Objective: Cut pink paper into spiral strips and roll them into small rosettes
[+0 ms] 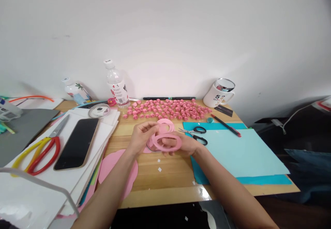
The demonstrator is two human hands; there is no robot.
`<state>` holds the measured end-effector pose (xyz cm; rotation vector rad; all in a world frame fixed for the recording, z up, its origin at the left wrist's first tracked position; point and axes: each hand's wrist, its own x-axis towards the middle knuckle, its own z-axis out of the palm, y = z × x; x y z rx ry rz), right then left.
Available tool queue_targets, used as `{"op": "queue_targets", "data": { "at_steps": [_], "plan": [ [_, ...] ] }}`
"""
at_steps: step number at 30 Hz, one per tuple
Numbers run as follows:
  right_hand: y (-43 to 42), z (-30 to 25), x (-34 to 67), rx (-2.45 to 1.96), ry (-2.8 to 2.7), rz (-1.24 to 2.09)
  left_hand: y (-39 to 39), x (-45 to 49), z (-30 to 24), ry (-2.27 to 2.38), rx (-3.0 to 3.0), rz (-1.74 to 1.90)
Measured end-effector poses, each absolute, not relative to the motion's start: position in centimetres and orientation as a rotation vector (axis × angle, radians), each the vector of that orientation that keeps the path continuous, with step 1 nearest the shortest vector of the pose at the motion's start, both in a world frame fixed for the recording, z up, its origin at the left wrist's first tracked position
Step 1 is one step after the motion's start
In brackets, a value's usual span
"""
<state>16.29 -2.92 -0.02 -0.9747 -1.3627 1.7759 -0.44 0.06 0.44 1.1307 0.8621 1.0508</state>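
Observation:
Both hands meet over the middle of the wooden desk (165,180). My left hand (141,137) pinches the left edge of a pink paper ring (168,142). My right hand (184,145) cups the same ring from below on the right. More pink rings (167,123) lie stacked under and behind it. Several small pink paper roses (168,109) are spread in rows just behind the hands. Small black-handled scissors (196,134) lie right of my right hand.
Light blue paper sheets (240,151) cover the right side. A phone (77,142) and red-and-yellow scissors (41,153) rest on white sheets at left. A water bottle (117,84), a white mug (218,94), a red pencil (227,125) and pink paper cutouts (116,167) lie around.

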Motion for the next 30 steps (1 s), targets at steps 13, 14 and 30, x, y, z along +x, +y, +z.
{"op": "queue_targets", "data": {
  "at_steps": [13,14,30],
  "plan": [
    [-1.9,-0.1,17.2,-1.112,-1.293,1.414,0.5,-0.4,0.8,1.105,0.986,1.152],
    [-2.0,-0.2,17.0,-1.147,-1.295,1.387,0.5,-0.4,0.8,1.101,0.988,1.149],
    [-2.7,-0.1,15.0,-1.148,-1.196,1.207,-0.1,-0.2,0.7,1.004,1.268,0.984]
  ]
}}
